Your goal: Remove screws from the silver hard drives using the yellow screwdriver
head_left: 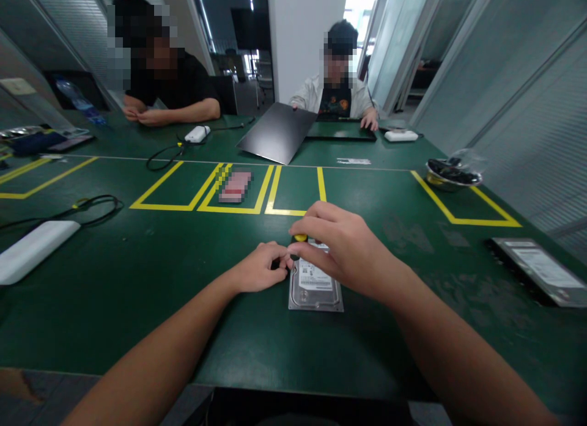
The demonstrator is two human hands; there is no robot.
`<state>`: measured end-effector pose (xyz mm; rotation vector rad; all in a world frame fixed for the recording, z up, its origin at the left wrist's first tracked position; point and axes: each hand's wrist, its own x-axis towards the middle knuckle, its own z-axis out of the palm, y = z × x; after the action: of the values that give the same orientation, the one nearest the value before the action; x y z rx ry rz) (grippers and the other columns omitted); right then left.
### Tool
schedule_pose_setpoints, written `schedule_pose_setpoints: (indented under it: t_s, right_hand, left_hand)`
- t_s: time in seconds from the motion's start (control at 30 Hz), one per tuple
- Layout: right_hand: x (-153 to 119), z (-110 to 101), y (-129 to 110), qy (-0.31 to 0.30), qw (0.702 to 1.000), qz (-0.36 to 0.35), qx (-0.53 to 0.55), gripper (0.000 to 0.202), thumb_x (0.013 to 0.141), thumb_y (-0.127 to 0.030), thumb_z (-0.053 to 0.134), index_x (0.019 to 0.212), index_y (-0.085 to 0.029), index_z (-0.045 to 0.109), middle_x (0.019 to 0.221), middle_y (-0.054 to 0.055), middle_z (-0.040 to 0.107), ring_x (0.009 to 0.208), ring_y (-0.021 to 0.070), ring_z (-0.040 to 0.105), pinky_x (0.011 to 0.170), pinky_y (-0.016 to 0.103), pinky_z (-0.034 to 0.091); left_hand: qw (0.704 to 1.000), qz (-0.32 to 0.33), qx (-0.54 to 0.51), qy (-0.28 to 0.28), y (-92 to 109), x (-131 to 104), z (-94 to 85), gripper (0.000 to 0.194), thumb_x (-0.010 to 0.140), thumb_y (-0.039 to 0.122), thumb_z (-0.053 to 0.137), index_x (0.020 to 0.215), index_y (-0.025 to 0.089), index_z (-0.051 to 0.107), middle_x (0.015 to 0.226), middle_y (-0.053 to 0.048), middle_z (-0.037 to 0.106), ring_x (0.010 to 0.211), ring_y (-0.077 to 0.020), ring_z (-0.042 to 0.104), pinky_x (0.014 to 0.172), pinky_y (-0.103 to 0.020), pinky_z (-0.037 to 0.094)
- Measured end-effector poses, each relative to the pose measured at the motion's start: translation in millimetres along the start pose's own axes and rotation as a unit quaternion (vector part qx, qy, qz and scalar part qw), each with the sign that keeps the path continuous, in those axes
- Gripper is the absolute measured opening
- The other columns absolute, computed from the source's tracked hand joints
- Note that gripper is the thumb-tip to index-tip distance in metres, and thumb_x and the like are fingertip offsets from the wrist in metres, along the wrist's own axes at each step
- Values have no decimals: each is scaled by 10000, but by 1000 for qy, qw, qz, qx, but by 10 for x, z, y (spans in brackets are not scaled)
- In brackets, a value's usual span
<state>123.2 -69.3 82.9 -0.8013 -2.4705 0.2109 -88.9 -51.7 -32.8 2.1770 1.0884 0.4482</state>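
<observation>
A silver rectangular hard drive with a white printed label (pixel 316 299) lies flat on the green bench (pixel 160 328), label side up, and appears whole as far as it can be seen. The work in hand looks to be under way at its far left part, where a short tool with a yellow top and a black body (pixel 301 238) is in place. Whether any screw there is in, loose or out cannot be told, because the hands cover that part; so how much is done and how much is left is also unclear.

The fingers of the right hand (pixel 342 239) are closed around the tool, thumb on the near side and forefinger on the far side, over the far end of the drive. The drive's near end lies uncovered below them, towards the person. The fingers of the left hand (pixel 259 268) are curled in beside the drive's left edge, close to the lower part of the tool; whether they pinch anything or only steady the drive or the tool cannot be made out.

Well off to the right, near the bench's edge, lies a second silver drive with a white label and a black underside (pixel 545 268), touched by neither hand.
</observation>
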Motion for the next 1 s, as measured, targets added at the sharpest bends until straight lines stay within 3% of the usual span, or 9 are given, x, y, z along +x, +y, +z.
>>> schedule_pose_setpoints:
  t_s: [0.2, 0.4, 0.73, 0.83, 1.0]
  right_hand:
    - [3, 58, 40, 55, 997, -37, 30, 123, 912, -211, 596, 976, -131, 664, 952, 85, 605, 863, 161, 566, 762, 285, 464]
    - [9, 74, 50, 47, 997, -42, 39, 113, 919, -199, 582, 939, -144, 679, 916, 68, 591, 840, 154, 566, 742, 284, 476]
    - [-6, 42, 61, 65, 988, -104, 93, 243, 911, -79, 478, 1066, -65, 665, 1081, 139, 705, 1052, 185, 637, 941, 323, 509]
    - [-2, 49, 72, 50, 992, -89, 71, 217, 915, -101, 511, 1053, -84, 677, 1019, 112, 689, 978, 177, 628, 866, 304, 513]
    - [14, 104, 62, 74, 996, -46, 28, 190, 914, -286, 618, 920, -116, 703, 867, 73, 616, 799, 156, 585, 712, 277, 492]
  left_hand:
    - [1000, 8, -9, -2, -1, -2, -1, 77, 752, 139, 536, 791, 170, 594, 733, 21, 596, 716, -140, 541, 707, -277, 422]
    - [1000, -2, 4, 0, -6, 3, 10, 49, 745, 145, 544, 763, 169, 582, 746, 15, 599, 741, -149, 548, 698, -274, 418]
    - [1000, 1, -6, -1, -11, -5, 0, 50, 751, 139, 543, 714, 162, 567, 714, 22, 598, 726, -141, 547, 701, -271, 414]
    - [1000, 0, -8, -7, -20, -1, 5, 52, 749, 133, 546, 753, 161, 589, 720, 23, 595, 729, -141, 546, 704, -270, 420]
    - [1000, 6, -3, -1, -17, 0, 6, 75, 756, 135, 542, 793, 163, 600, 769, 17, 609, 730, -139, 549, 698, -274, 424]
